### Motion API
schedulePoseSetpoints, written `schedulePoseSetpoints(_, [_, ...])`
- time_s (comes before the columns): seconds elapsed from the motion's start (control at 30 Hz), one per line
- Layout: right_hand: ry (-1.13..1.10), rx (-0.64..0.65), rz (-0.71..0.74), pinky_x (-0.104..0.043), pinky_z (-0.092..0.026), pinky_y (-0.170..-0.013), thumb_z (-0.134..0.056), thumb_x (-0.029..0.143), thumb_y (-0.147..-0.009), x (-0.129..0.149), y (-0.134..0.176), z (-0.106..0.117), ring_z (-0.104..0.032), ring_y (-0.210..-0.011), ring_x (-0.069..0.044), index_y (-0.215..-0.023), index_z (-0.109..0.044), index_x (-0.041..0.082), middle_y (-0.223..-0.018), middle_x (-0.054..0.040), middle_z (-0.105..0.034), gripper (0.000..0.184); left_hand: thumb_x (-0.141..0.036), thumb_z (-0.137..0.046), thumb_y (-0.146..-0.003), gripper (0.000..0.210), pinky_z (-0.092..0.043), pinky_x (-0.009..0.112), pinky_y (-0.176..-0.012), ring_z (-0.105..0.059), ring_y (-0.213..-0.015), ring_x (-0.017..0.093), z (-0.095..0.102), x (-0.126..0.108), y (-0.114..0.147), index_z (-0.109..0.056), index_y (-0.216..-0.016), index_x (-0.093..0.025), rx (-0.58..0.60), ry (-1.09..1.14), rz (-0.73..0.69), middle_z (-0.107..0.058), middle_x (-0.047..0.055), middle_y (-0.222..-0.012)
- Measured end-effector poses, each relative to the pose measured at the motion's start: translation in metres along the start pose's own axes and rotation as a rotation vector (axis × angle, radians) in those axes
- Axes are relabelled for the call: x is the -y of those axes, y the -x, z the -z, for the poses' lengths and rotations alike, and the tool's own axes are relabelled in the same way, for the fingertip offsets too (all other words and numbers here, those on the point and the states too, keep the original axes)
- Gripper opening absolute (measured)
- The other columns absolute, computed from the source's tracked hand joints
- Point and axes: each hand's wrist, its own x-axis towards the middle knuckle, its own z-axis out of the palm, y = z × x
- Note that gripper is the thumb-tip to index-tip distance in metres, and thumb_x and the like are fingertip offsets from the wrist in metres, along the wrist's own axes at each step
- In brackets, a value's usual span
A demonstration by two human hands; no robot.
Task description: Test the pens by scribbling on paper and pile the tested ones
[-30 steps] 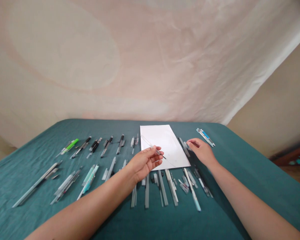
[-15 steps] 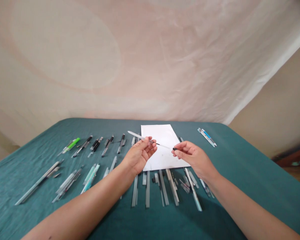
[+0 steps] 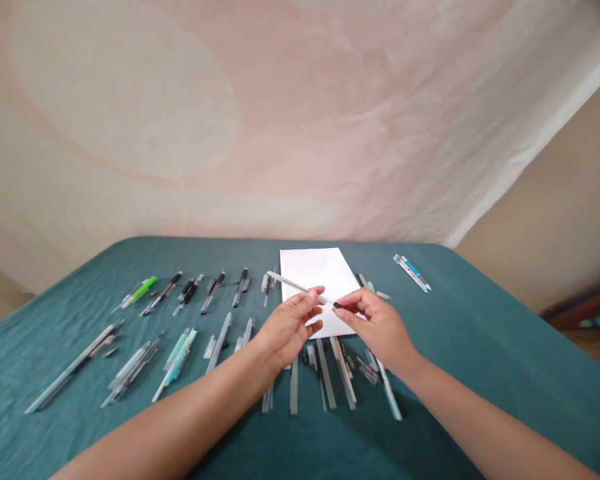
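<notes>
Above the white paper (image 3: 320,265), my left hand (image 3: 289,328) pinches a slim whitish pen barrel (image 3: 289,282) between thumb and fingers. The barrel slants from upper left down to the right. At its lower right end sits a small black pen part (image 3: 337,305), pinched in the fingertips of my right hand (image 3: 383,328). The black part meets the pen's end; how far the two are joined I cannot tell.
On the green tablecloth (image 3: 480,373) lie rows of disassembled pens, including black ones (image 3: 213,293), a bright green one (image 3: 143,289) and teal ones (image 3: 181,360). Clear barrels (image 3: 326,377) lie below the paper. Blue-and-white pens (image 3: 413,272) rest at the right.
My right hand has brought the black part left and down to the pen's end. The thin refill that stuck out between the hands is now mostly covered. My left hand moved slightly right and down.
</notes>
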Motion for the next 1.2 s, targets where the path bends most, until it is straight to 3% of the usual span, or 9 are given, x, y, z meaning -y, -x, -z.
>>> schedulePoseSetpoints(0.17, [0.098, -0.031, 0.114, -0.028, -0.045, -0.071, -0.062, 0.028, -0.079, 0.007, 0.004, -0.003, -0.06, -0.075, -0.016, -0.087, -0.062, 0.021, -0.081, -0.001, -0.066, 0.01, -0.031, -0.074, -0.071, 0.035, -0.042, 0.021, -0.065, -0.054, -0.077, 0.01, -0.003, 0.007, 0.004, -0.066, -0.102, -0.019, 0.027, 0.025, 0.086, -0.061, 0.002, -0.087])
schedulePoseSetpoints(0.53, [0.169, -0.069, 0.128, -0.03, -0.045, -0.07, -0.058, 0.037, -0.083, 0.0, 0.003, -0.003, -0.058, -0.072, -0.018, -0.086, -0.062, 0.023, -0.082, -0.0026, -0.066, 0.015, -0.033, -0.076, -0.067, 0.038, -0.039, 0.022, -0.064, -0.052, -0.072, 0.009, -0.003, 0.009, 0.004, -0.068, -0.099, -0.016, -0.023, -0.03, 0.063, -0.06, 0.002, -0.081])
schedulePoseSetpoints(0.8, [0.28, 0.057, 0.171, -0.026, -0.041, -0.065, -0.041, 0.035, -0.093, 0.002, 0.005, -0.004, -0.056, -0.069, -0.015, -0.09, -0.053, 0.023, -0.077, -0.0008, -0.06, 0.018, -0.035, -0.077, -0.065, 0.039, -0.038, 0.022, -0.064, -0.051, -0.069, 0.009, -0.002, 0.011, 0.003, -0.068, -0.097, -0.016, -0.029, -0.082, 0.057, -0.06, 0.002, -0.079])
schedulePoseSetpoints(1.03, [0.473, 0.134, 0.202, -0.025, -0.033, -0.056, -0.031, 0.037, -0.096, 0.001, 0.007, -0.005, -0.051, -0.057, -0.014, -0.08, -0.049, 0.023, -0.063, 0.0019, -0.051, 0.027, -0.036, -0.077, -0.064, 0.037, -0.038, 0.021, -0.063, -0.051, -0.068, 0.008, -0.001, 0.016, 0.003, -0.069, -0.094, -0.015, -0.037, -0.112, 0.049, -0.06, 0.001, -0.076])
schedulePoseSetpoints(1.1, [0.426, 0.14, 0.154, -0.025, -0.033, -0.055, -0.03, 0.04, -0.095, 0.0, 0.007, -0.005, -0.05, -0.054, -0.014, -0.077, -0.048, 0.023, -0.059, 0.0029, -0.05, 0.031, -0.036, -0.078, -0.063, 0.036, -0.038, 0.022, -0.064, -0.051, -0.068, 0.009, -0.002, 0.016, 0.003, -0.07, -0.09, -0.015, -0.048, -0.114, 0.044, -0.061, 0.002, -0.077])
schedulePoseSetpoints(1.2, [0.17, 0.198, 0.02, -0.025, -0.037, -0.054, -0.029, 0.046, -0.094, 0.0, 0.006, -0.007, -0.049, -0.05, -0.013, -0.073, -0.046, 0.022, -0.054, 0.0043, -0.048, 0.037, -0.035, -0.078, -0.062, 0.034, -0.038, 0.022, -0.064, -0.052, -0.069, 0.01, -0.002, 0.017, 0.003, -0.07, -0.087, -0.014, -0.054, -0.129, 0.03, -0.062, 0.004, -0.079])
